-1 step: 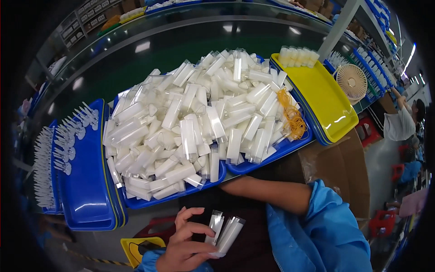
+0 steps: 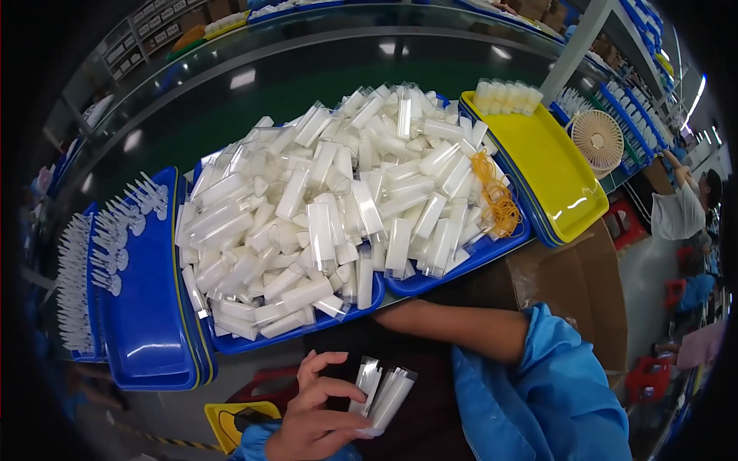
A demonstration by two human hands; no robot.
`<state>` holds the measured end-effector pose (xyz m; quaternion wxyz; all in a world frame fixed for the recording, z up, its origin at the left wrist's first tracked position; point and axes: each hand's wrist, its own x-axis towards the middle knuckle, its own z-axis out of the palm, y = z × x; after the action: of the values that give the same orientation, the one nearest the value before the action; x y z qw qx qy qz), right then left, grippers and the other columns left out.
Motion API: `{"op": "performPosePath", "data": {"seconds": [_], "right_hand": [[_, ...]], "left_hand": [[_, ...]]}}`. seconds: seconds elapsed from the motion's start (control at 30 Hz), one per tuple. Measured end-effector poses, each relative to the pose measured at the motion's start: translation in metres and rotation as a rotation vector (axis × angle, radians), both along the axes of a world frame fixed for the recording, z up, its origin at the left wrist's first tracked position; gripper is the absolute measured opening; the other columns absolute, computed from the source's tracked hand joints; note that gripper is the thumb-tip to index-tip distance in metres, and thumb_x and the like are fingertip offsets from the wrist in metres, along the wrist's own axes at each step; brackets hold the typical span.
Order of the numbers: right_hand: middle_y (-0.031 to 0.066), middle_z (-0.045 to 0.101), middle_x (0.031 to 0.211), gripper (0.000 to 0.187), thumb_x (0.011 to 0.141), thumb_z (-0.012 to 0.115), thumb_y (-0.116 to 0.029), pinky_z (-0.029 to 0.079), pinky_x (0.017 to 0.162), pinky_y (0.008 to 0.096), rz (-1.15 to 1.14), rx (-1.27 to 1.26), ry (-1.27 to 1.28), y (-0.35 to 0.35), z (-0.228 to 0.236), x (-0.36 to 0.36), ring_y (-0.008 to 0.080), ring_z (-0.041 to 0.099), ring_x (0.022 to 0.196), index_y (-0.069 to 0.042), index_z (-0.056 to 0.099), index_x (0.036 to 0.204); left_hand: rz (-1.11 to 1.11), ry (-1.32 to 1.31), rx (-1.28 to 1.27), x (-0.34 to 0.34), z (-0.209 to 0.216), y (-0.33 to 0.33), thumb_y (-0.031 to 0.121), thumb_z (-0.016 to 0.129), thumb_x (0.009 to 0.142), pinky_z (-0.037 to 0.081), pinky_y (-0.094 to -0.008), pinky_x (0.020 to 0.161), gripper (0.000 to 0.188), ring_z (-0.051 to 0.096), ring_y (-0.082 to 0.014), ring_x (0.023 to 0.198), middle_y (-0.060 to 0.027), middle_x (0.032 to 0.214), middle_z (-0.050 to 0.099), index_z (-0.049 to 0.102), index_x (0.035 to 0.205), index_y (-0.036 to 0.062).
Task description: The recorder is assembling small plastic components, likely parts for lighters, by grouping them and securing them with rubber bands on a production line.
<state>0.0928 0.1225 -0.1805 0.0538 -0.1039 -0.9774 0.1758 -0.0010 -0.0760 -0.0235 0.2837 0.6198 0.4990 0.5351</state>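
My left hand [image 2: 319,411] is low in the head view, fingers curled around a small bunch of white pieces in clear plastic sleeves [image 2: 390,399]. The bunch tilts up to the right, and its clear ends stick out past my fingers. My right forearm [image 2: 469,330], its blue sleeve pushed up, reaches left below the front edge of the trays. The right hand's fingers are hidden there in the dark. Just beyond both arms, a big heap of the same sleeved white pieces [image 2: 321,234] fills two blue trays [image 2: 415,286] side by side.
Yellow rubber bands [image 2: 496,203] lie on the heap's right side. A yellow tray [image 2: 550,169] at right carries upright bundled pieces [image 2: 507,97]; a round fan [image 2: 596,142] stands beyond. At left, a stacked blue tray [image 2: 146,323] holds white stemmed parts [image 2: 115,230]. An open cardboard box [image 2: 584,284] sits below right.
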Motion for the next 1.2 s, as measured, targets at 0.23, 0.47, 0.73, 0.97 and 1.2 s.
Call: {"op": "performPosePath", "data": {"seconds": [0.23, 0.47, 0.73, 0.97, 1.2], "right_hand": [[0.0139, 0.059, 0.101, 0.030, 0.075, 0.057, -0.011, 0.045, 0.083, 0.0411, 0.005, -0.028, -0.378, -0.004, 0.033, 0.028, 0.0328, 0.059, 0.088, -0.005, 0.055, 0.104], [0.0155, 0.059, 0.086, 0.029, 0.085, 0.051, -0.017, 0.048, 0.071, 0.0361, -0.211, -0.500, -0.157, -0.002, 0.120, 0.106, 0.0293, 0.059, 0.083, -0.003, 0.055, 0.110], [0.0038, 0.052, 0.079, 0.021, 0.084, 0.054, -0.004, 0.039, 0.064, 0.0225, -0.420, -0.896, 0.388, -0.006, 0.171, 0.138, 0.0109, 0.050, 0.070, -0.002, 0.062, 0.104], [0.0036, 0.054, 0.093, 0.055, 0.082, 0.059, -0.003, 0.040, 0.069, 0.0191, -0.496, -1.782, 0.543, 0.000, 0.176, 0.124, 0.0061, 0.049, 0.077, -0.002, 0.034, 0.131], [0.0029, 0.053, 0.096, 0.054, 0.086, 0.056, -0.010, 0.040, 0.073, 0.0211, -0.403, -1.875, 0.417, 0.005, 0.179, 0.115, 0.0071, 0.049, 0.082, -0.002, 0.032, 0.134]], "left_hand": [[0.005, 0.025, 0.021, 0.003, 0.006, 0.006, 0.019, 0.071, 0.066, 0.022, -0.0539, 0.094, 0.012, 0.044, -0.0388, 0.108, -0.0073, 0.086, 0.058, 0.067, 0.073, 0.0099], [-0.074, 0.078, 0.138, 0.008, 0.004, 0.035, 0.016, 0.071, 0.068, 0.023, -0.0494, 0.098, 0.011, 0.048, -0.0339, 0.106, -0.0051, 0.084, 0.059, 0.065, 0.075, 0.0112], [-0.188, 0.192, -0.018, 0.024, 0.003, 0.056, 0.024, 0.075, 0.062, 0.014, -0.0502, 0.101, 0.016, 0.046, -0.0314, 0.108, 0.0060, 0.084, 0.061, 0.071, 0.078, 0.0267], [-0.150, 0.200, 0.001, 0.028, 0.006, 0.061, 0.027, 0.076, 0.061, 0.013, -0.0492, 0.102, 0.016, 0.046, -0.0314, 0.108, 0.0060, 0.084, 0.062, 0.071, 0.076, 0.0265], [-0.096, 0.213, -0.016, 0.026, 0.009, 0.057, 0.027, 0.075, 0.063, 0.012, -0.0491, 0.102, 0.014, 0.046, -0.0319, 0.109, 0.0058, 0.084, 0.062, 0.070, 0.076, 0.0260]]}}
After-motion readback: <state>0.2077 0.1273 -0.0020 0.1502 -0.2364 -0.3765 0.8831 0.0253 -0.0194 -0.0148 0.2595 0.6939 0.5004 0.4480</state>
